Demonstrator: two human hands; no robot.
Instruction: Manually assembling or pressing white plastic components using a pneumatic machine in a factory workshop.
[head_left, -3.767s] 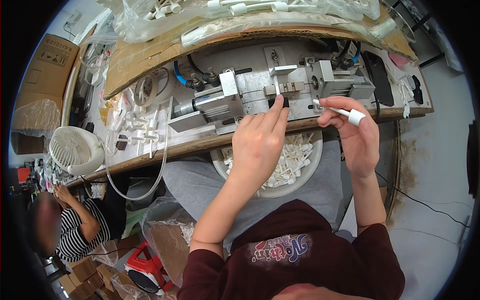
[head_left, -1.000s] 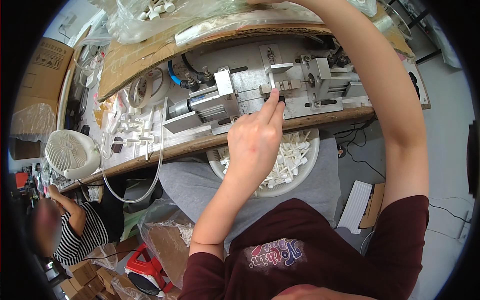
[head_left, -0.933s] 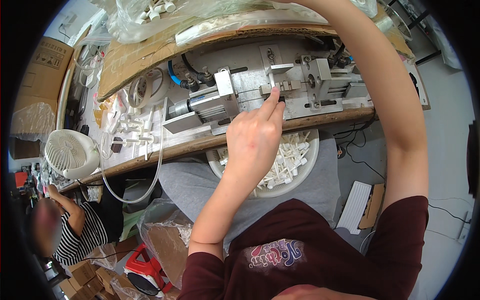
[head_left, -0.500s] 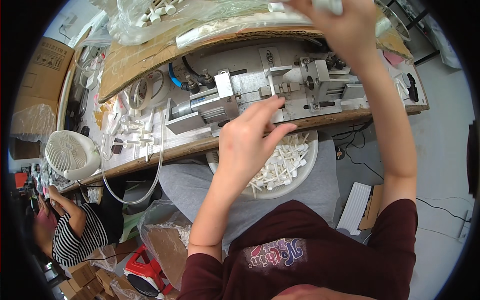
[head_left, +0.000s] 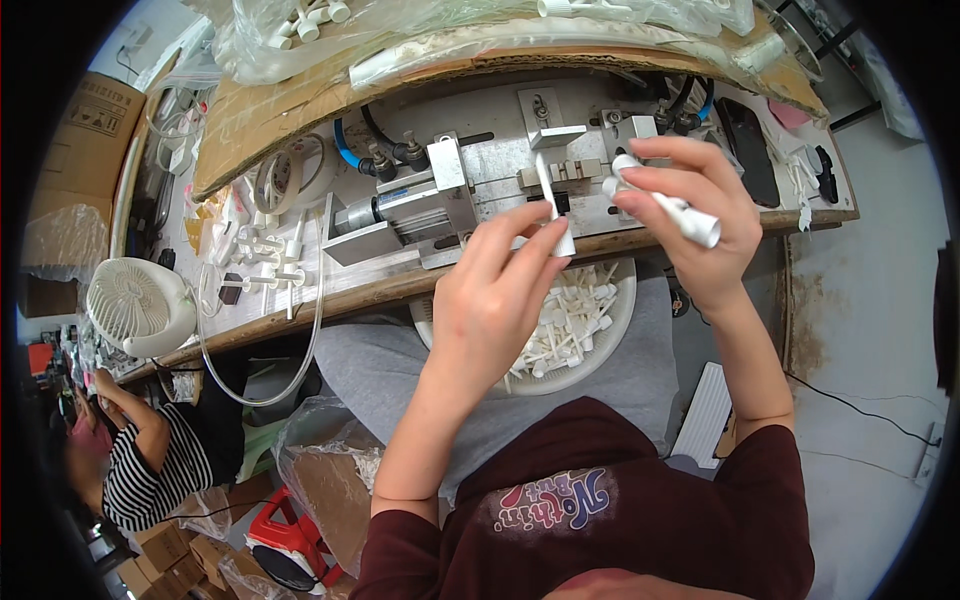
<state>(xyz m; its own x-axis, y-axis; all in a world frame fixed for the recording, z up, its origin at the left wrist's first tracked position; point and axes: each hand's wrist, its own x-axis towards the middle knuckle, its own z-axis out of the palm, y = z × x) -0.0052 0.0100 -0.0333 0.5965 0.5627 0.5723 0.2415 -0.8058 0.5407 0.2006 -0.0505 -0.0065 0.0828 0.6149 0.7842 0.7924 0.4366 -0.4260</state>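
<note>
My left hand [head_left: 488,292] pinches a white plastic cap with a long thin stem [head_left: 563,242]. The stem points away from me over the middle of the metal clamping fixture [head_left: 455,185]. Closed around several white plastic capped pieces [head_left: 698,228], my right hand [head_left: 722,225] hovers above the fixture's right end. One piece's round open end faces down and to the right; the fingers partly cover the others. Below the bench edge, a white basket [head_left: 626,340] in my lap holds many white stemmed caps [head_left: 565,335].
A cardboard sheet [head_left: 290,125] overhangs the fixture's back, with bagged white parts on it. A black phone [head_left: 748,150] lies to the right. Leftward are tape rolls [head_left: 280,185], loose white parts [head_left: 270,262] and a white fan [head_left: 140,305]. Another person [head_left: 165,450] sits at far left.
My right hand has come down from the cardboard at the upper right to the fixture, with white pieces in it. My left fingers have closed on the stemmed cap.
</note>
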